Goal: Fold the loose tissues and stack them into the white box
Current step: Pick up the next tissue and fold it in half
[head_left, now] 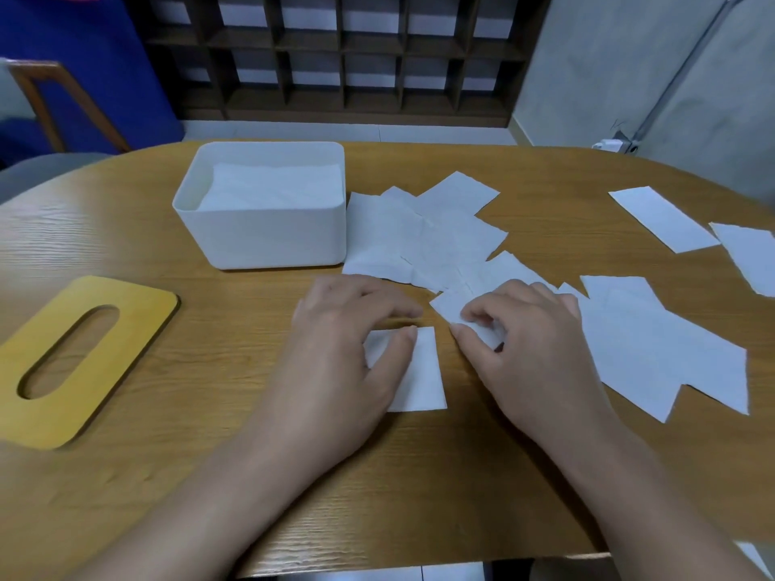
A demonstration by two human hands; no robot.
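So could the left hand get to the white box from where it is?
Probably yes: the left hand rests on a folded tissue, and only bare table lies between it and the box.

You are looking down at a wooden bench (524,475) with a rounded far edge and a plain grain finish. At twelve o'clock, beyond it, a dark wooden grid of shelves (335,56) stands against a pale wall. A strip of light floor tiles (335,130) runs below the shelves. At ten o'clock you see a wooden chair frame (63,102) in front of something deep blue (84,48). At two o'clock the wall (629,69) is pale grey, with a metal pipe (687,65) running down to a wall socket (616,143). The light is soft and even.
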